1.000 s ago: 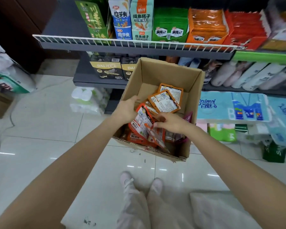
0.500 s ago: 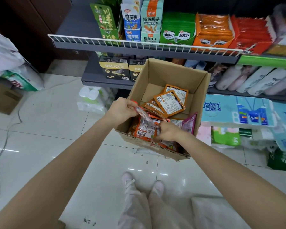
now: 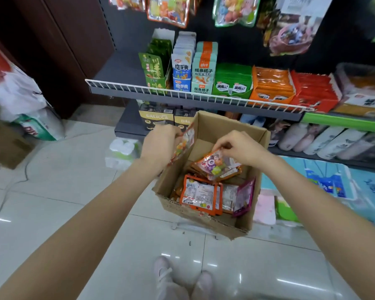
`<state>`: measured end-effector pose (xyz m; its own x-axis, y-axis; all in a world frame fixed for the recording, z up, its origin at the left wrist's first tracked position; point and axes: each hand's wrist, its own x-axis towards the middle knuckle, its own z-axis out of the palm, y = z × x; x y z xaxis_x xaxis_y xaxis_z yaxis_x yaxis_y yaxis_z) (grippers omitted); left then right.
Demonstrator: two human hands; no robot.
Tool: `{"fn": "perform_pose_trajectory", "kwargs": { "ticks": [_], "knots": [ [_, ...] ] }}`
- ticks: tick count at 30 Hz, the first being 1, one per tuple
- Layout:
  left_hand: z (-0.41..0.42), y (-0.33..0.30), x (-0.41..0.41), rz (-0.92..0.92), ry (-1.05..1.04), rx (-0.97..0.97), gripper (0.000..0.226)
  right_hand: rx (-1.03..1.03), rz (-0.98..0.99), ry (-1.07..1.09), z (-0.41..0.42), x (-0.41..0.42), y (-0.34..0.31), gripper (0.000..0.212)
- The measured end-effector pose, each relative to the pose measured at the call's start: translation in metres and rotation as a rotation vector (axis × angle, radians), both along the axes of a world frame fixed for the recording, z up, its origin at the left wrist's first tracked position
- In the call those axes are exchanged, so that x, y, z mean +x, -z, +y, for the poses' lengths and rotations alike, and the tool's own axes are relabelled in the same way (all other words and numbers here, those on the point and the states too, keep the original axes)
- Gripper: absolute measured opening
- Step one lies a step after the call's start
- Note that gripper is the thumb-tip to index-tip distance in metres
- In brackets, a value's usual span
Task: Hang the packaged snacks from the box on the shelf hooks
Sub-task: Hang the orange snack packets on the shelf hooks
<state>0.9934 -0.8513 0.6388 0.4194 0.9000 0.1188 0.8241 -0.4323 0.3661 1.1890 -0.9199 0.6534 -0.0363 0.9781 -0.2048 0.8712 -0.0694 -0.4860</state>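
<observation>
An open cardboard box [image 3: 214,133] stands on the floor below the shelves, holding several orange and purple snack packets [image 3: 200,194]. My left hand [image 3: 160,144] is above the box's left wall, shut on an orange-edged clear snack packet [image 3: 185,142] held on edge. My right hand [image 3: 240,148] is over the box's middle, pinching the top of a second snack packet [image 3: 217,165] with colourful candy showing. Hanging snack bags [image 3: 171,9] show on hooks at the top of the dark back panel.
A white wire-fronted shelf [image 3: 182,97] with upright snack cartons runs just behind the box. Tissue and roll packs [image 3: 325,180] lie to the right, white bags [image 3: 20,98] and a brown carton to the left. My shoes [image 3: 182,280] stand on the glossy tile floor.
Both hands have risen out of the box, each lifting a snack packet. The view has tilted up, so the hanging bags at the top now show.
</observation>
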Motion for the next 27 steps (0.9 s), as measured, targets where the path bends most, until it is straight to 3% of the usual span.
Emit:
{"fn": "perform_pose_trajectory", "kwargs": {
  "ticks": [6,13,23,27],
  "knots": [
    [0.02,-0.047,0.004,-0.177,0.106,-0.023,0.015,0.361,0.126,0.121,0.039,-0.025,-0.049,0.013],
    [0.074,-0.101,-0.019,-0.223,0.147,0.019,0.015,0.581,0.184,0.24,0.095,-0.058,-0.084,0.009],
    [0.208,-0.145,-0.059,-0.152,0.199,0.031,0.021,0.709,0.154,0.308,0.218,-0.096,-0.12,0.012],
    [0.253,-0.152,-0.077,-0.271,0.183,0.037,0.021,0.563,0.357,0.409,0.249,-0.085,-0.118,0.01]
  ]
}}
